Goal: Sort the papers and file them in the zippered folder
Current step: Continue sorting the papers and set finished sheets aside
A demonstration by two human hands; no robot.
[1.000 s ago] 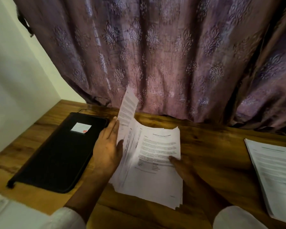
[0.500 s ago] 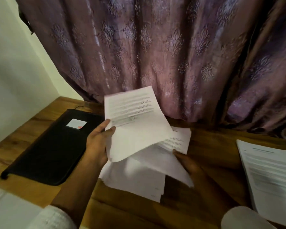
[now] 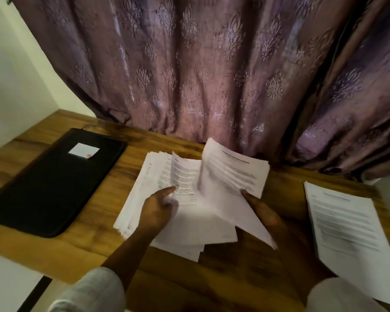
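papers (image 3: 142, 199) lie in a fanned pile at the middle of the table (image 3: 212, 280). zippered folder (image 3: 50, 183) lies flat at their 9 o'clock, second stack (image 3: 347, 226) at 3 o'clock. your right hand (image 3: 263, 212) pinches a lifted sheet (image 3: 232, 174) by its near edge. your left hand (image 3: 155, 210) rests on the pile, forefinger stretched onto a half-raised page (image 3: 185, 174); pinching or not, cannot tell.

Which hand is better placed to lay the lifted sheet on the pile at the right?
The right hand. It holds the lifted sheet, and the right pile lies on its side. The left hand touches the middle pile, likely steadying it.
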